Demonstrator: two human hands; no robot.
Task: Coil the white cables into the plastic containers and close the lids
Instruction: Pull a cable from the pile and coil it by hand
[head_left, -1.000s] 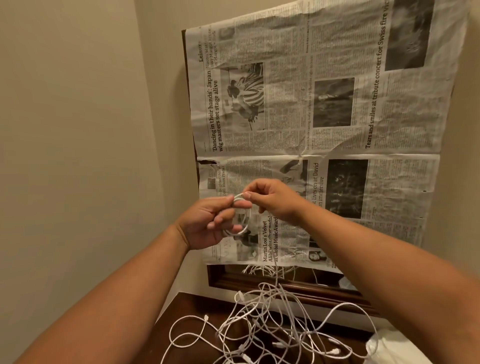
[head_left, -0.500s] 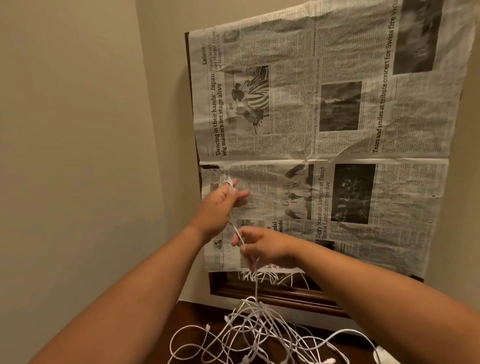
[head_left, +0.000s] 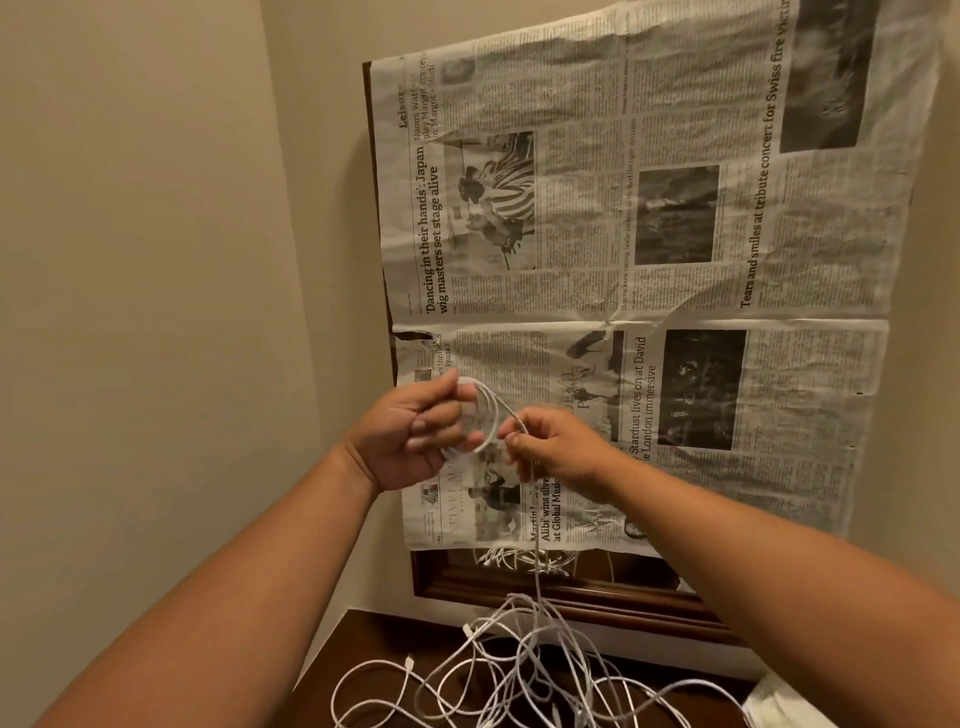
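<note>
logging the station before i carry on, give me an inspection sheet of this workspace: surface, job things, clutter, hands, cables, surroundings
surface: dark brown wooden tabletop, only partly in view
job's things: small coil of white cable held up above the tabletop; plastic containers and lids, nothing seen
clutter: crumpled white item at the lower right edge, too cut off to identify
grippers: left hand grips the coil; right hand pinches the cable strand leading into it
cables: loose tangle of white cables on the tabletop; the strand rises from it
surroundings: black-and-white newspaper sheets covering a dark wooden frame; plain beige walls
</note>
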